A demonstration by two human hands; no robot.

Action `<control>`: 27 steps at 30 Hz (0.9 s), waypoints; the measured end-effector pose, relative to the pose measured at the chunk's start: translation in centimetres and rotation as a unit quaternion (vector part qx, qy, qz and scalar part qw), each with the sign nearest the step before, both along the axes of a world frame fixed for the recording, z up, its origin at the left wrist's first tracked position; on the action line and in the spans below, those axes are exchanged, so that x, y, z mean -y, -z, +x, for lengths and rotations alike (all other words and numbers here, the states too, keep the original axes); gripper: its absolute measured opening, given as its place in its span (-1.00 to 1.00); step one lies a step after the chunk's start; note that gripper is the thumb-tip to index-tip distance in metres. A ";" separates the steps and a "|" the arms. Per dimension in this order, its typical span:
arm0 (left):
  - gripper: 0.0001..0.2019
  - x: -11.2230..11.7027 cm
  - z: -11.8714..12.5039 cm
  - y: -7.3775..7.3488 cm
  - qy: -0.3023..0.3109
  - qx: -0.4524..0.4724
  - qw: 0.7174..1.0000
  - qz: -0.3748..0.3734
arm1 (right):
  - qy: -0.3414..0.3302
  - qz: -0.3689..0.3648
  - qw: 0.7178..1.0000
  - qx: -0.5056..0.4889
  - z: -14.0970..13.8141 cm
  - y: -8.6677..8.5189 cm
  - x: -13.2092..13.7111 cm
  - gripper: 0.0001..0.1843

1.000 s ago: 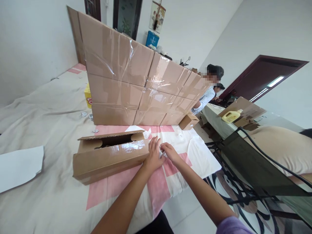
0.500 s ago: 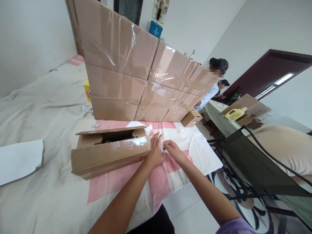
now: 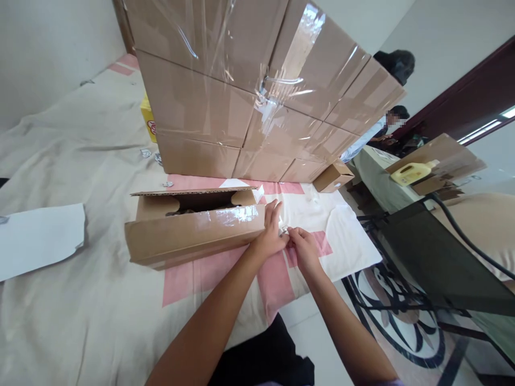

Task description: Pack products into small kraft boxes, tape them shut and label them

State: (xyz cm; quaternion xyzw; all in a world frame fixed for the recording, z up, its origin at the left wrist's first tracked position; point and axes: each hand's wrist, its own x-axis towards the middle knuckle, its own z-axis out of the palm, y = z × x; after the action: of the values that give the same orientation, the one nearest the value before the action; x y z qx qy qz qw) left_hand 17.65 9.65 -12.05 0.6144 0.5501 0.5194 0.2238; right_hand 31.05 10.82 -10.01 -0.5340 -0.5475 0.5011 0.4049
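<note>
An open, long cardboard box (image 3: 193, 230) lies on the bed in front of me, its top flap up; a dark shape inside is only partly visible. Beside its right end is my left hand (image 3: 270, 233), some fingers stretched upward, thumb side closed at a small whitish scrap (image 3: 284, 230). My right hand (image 3: 303, 247) pinches that scrap from the other side, fingertips almost touching my left thumb. Whether the scrap is paper or tape, I cannot make out. Torn white paper (image 3: 258, 193) shows behind the box's right corner.
Taped cartons (image 3: 225, 112) form a wall behind the box. A small carton (image 3: 333, 177) stands at their right end. White sheet (image 3: 44, 236) lies at left, crumpled paper (image 3: 145, 153) farther back. Right are a dark chair (image 3: 438, 268), a yellow bottle (image 3: 412, 173) and two people.
My view has tilted down and left, so everything sits higher or farther right in it. Both hands stay together beside the box; my right fingers now close nearer my left thumb.
</note>
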 end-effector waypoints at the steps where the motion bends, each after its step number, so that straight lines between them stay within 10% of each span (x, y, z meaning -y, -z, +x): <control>1: -0.13 0.0 0.0 -0.1 0.002 0.000 1.000 -0.002 | 0.008 -0.001 1.000 -0.020 -0.3 0.2 0.2 -0.52; 27: -0.21 0.1 -0.7 0.3 -0.012 -0.064 0.996 0.060 | 0.079 0.042 0.984 -0.154 -2.2 2.3 1.3 -0.51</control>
State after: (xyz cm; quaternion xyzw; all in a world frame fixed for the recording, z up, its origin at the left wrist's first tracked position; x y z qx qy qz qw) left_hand 16.98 9.50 -12.33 0.6520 0.5384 0.5137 0.1452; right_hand 28.86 9.49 -12.29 -0.4745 -0.4550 0.5206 0.5448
